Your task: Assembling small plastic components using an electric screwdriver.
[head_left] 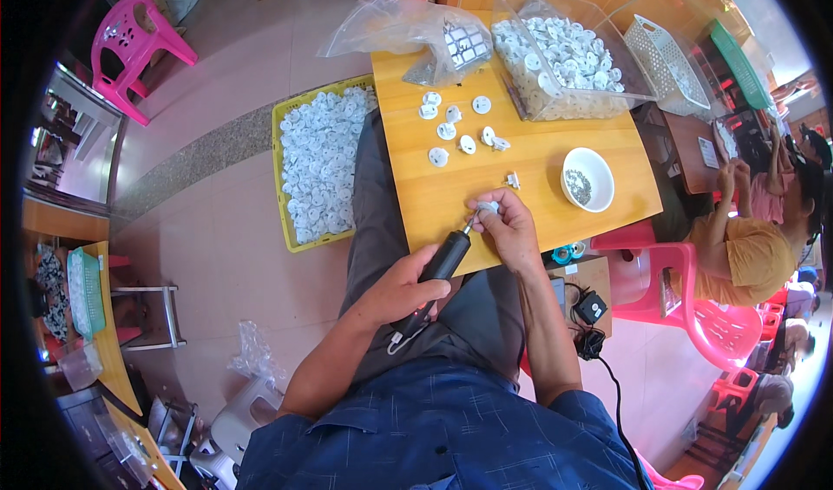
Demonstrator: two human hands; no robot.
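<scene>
No writing can be read; on the black adapter, toward four o'clock, a pale mark is too small.

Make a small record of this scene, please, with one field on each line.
Left hand: gripping black electric screwdriver
Right hand: holding small white part at the screwdriver's tip
Wooden table: several loose white round parts on top
White bowl: right side of table, small silvery pieces inside
Clear bin: far side of table, heaped with white parts
Yellow crate: left of table, filled with white parts
</scene>
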